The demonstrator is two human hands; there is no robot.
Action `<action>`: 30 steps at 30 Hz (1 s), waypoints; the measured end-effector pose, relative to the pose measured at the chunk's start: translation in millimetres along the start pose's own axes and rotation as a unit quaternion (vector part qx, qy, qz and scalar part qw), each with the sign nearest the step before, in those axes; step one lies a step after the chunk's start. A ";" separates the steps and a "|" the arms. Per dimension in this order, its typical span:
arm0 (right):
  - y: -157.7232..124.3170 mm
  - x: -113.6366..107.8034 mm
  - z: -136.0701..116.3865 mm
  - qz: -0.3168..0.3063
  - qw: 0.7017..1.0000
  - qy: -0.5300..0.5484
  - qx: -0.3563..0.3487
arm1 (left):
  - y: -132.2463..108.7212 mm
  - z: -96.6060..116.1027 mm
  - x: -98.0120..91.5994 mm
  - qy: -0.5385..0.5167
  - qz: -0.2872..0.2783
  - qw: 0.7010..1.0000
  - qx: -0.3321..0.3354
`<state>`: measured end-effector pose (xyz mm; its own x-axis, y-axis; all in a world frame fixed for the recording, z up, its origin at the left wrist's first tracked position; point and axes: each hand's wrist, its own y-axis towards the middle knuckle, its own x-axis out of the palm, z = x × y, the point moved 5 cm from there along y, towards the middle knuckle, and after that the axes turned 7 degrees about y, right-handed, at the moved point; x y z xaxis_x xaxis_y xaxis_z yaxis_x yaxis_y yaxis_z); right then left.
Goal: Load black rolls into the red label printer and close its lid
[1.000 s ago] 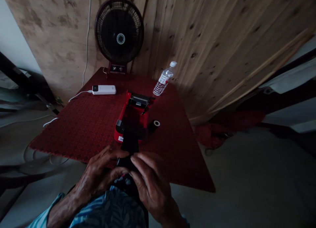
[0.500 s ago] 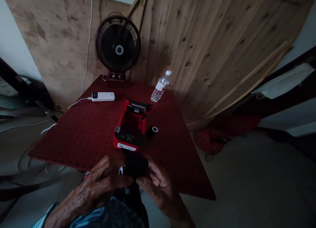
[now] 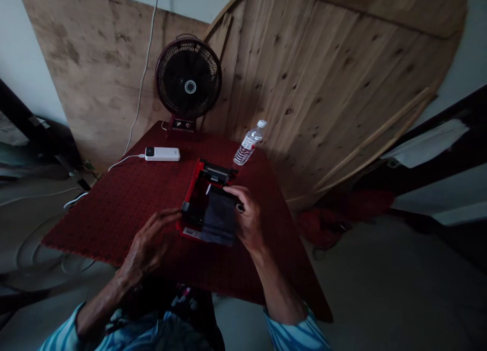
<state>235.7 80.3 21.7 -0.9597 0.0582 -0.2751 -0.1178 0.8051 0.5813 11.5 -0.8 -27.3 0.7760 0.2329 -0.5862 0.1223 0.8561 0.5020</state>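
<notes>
A red and black device with its top open lies on the dark red tablecloth. My right hand grips a black roll over the device's inside, and a loose dark sheet hangs from it across the front edge. At the device's left front corner, my left hand has its fingers stretched out, the tips at the casing. Another small black roll with a pale end is partly hidden behind my right hand.
A clear bottle stands behind the device. Further left are a white power bank with a cable and a dark round fan near the wooden wall.
Both hands have moved forward from the table's front edge. The black roll is now over the device in my right hand, its sheet hanging loose, and my left hand has let go of it.
</notes>
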 end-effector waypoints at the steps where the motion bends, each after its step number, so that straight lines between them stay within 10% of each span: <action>1: 4.3 8.7 9.6 -0.026 1.000 -0.014 0.007 | 4.4 -6.0 -0.4 0.013 0.011 1.000 -0.004; 14: 14.6 41.0 25.1 -0.185 0.952 -0.237 0.057 | 5.8 -73.9 55.8 0.171 -0.122 0.978 -0.003; 30: 31.7 71.7 15.4 -0.417 0.763 -0.490 0.053 | 1.8 -74.0 56.3 0.183 -0.136 0.973 0.010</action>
<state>167.0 119.1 8.6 0.0964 -0.1292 -0.9869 -0.5118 0.8440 -0.1605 9.6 48.0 -106.4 0.4403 0.1502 -0.8852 0.3076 0.9010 0.3059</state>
